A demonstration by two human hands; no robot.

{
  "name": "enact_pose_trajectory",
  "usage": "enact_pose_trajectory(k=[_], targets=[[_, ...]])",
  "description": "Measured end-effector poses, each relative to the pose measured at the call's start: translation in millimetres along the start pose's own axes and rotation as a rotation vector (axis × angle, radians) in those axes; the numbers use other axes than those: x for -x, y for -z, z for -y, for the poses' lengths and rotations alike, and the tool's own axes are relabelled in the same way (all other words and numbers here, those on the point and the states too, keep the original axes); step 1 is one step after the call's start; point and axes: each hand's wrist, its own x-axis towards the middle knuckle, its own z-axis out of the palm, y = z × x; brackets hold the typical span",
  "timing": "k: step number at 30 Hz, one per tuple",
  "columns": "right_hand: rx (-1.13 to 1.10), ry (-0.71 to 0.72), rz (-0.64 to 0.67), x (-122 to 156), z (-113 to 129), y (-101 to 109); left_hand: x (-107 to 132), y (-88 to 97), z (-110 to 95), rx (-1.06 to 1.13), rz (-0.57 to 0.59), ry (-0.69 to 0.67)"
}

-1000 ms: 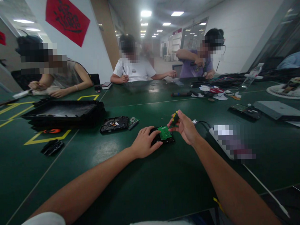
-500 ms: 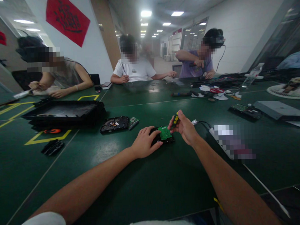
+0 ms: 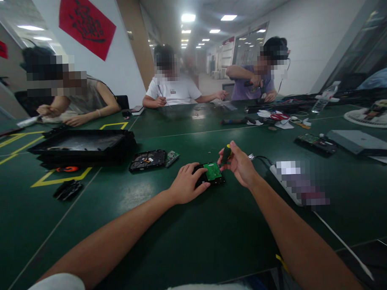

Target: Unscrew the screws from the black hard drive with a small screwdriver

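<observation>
Green matting is covering the long shared surface [image 3: 184, 255], and three other people are working along its far side at twelve o'clock. Near the middle, the left hand [image 3: 185, 185] is pressing on a black hard drive [image 3: 217, 182], its grip curling closed over the drive's nine o'clock end. The right hand [image 3: 241, 166] is hovering at the two o'clock corner, its grip wrapping a yellow-and-black screwdriver [image 3: 226, 152] whose tip is hiding behind the fingers. The green circuit board [image 3: 212, 171] is sitting on the drive, so the unscrewing is looking unfinished; the screws are too small to tell. At ten o'clock an opened drive [image 3: 147, 159] and a loose board [image 3: 172, 157] are lying apart, seemingly already stripped. Free room is lying toward six o'clock; a power strip [image 3: 296, 179] is crowding three o'clock, and a black tray [image 3: 82, 144] is sitting farther off at ten.
</observation>
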Motion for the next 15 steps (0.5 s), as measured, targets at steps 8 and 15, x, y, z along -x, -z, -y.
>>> enact_pose_trajectory(k=[8, 15], targets=[[0.003, -0.006, 0.014, 1.6, 1.8, -5.3, 0.1, 1.3, -1.4, 0.001, -0.005, 0.000], [-0.018, 0.012, -0.018, -0.3, -1.0, -2.3, -0.4, 0.2, -0.7, -0.004, 0.001, 0.001]])
